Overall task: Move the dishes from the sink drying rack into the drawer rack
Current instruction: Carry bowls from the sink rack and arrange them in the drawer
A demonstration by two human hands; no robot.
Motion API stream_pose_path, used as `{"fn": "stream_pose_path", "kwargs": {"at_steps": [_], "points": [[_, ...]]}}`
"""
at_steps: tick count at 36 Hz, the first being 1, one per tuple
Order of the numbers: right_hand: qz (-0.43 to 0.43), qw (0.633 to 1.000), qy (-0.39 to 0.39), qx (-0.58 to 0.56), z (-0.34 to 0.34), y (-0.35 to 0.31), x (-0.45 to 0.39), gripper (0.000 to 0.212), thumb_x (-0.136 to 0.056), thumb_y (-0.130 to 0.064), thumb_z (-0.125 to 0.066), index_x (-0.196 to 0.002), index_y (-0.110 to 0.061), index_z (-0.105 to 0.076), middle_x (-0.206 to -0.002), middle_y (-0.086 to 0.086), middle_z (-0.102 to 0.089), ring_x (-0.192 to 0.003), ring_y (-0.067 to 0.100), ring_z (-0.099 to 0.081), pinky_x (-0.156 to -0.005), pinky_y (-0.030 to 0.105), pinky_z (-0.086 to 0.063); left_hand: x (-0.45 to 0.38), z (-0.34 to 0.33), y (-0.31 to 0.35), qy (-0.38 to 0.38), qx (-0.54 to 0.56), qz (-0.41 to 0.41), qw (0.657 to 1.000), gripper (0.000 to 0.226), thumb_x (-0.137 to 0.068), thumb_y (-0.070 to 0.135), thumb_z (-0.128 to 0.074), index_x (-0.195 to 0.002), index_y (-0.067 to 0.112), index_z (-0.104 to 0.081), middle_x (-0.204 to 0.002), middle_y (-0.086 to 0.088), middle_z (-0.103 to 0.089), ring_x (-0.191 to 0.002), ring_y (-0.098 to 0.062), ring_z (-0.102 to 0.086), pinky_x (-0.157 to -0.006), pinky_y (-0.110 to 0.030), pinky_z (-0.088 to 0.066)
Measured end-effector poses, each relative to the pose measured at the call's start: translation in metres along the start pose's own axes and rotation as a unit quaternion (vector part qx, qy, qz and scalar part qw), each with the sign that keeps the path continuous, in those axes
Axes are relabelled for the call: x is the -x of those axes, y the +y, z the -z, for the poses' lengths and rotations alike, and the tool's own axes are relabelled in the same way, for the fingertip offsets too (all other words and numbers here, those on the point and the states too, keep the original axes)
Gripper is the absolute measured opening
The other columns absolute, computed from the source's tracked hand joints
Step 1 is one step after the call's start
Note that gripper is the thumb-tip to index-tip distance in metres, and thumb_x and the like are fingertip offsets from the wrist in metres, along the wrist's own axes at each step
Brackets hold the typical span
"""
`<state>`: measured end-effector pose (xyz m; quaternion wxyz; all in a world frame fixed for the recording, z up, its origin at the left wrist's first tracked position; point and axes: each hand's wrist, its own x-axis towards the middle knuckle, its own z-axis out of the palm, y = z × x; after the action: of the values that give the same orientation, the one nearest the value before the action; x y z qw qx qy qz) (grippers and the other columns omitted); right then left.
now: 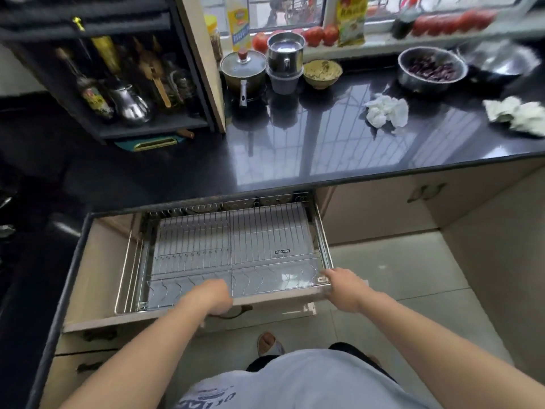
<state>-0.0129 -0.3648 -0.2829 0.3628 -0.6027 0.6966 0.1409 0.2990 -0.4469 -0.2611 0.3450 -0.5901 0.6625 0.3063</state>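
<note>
Wire drawer rack – pulled out, holding nothing.

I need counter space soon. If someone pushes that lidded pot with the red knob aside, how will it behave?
The lidded pot would probably slide easily, since the black countertop looks glossy. It likely won't tip, being squat and wide. Its lid looks loose-fitting, so it may rattle or shift. Whether it is full, and so heavy, cannot be told.

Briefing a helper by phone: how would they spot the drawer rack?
Below the black countertop, one drawer stands pulled out. The drawer rack is the shiny wire grid filling it, holding no dishes; the neighbouring cabinet fronts are shut.
</note>
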Motion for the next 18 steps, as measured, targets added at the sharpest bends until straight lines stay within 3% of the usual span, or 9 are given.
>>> {"fn": "stream_pose_path", "kwargs": {"at_steps": [4, 9, 18], "points": [[-0.035, 0.997, 0.054, -0.039, 0.046, 0.028, 0.020, 0.051, -0.099, -0.023, -0.049, -0.149, -0.016, -0.043, -0.145, 0.014, -0.049, -0.135, 0.033, -0.044, -0.108, 0.037, -0.039, 0.032, 0.064, 0.084, 0.077, 0.030, -0.111, 0.990, 0.047, -0.099, 0.027, -0.046, -0.145, 0.019, -0.049, -0.147, -0.003, -0.054, -0.130, -0.023, -0.053, -0.107, -0.038, -0.044], [-0.075, 0.983, 0.138, -0.097, 0.098, 0.089, 0.069, 0.051, -0.100, -0.028, -0.049, -0.150, -0.018, -0.045, -0.146, 0.013, -0.048, -0.135, 0.036, -0.043, -0.112, 0.038, -0.037, 0.076, 0.110, 0.211, 0.150, -0.004, -0.238, 0.960, 0.033, -0.096, 0.032, -0.047, -0.123, 0.024, -0.063, -0.126, 0.001, -0.066, -0.109, -0.021, -0.062, -0.094, -0.035, -0.051], [-0.185, 0.939, 0.237, -0.165, 0.130, 0.271, 0.232, 0.047, -0.099, -0.031, -0.049, -0.145, -0.021, -0.051, -0.146, 0.011, -0.051, -0.135, 0.035, -0.047, -0.110, 0.039, -0.041, 0.173, 0.085, 0.465, 0.183, -0.053, -0.419, 0.888, 0.031, -0.100, 0.040, -0.053, -0.126, 0.027, -0.063, -0.124, 0.003, -0.067, -0.109, -0.019, -0.063, -0.095, -0.036, -0.052]]}}
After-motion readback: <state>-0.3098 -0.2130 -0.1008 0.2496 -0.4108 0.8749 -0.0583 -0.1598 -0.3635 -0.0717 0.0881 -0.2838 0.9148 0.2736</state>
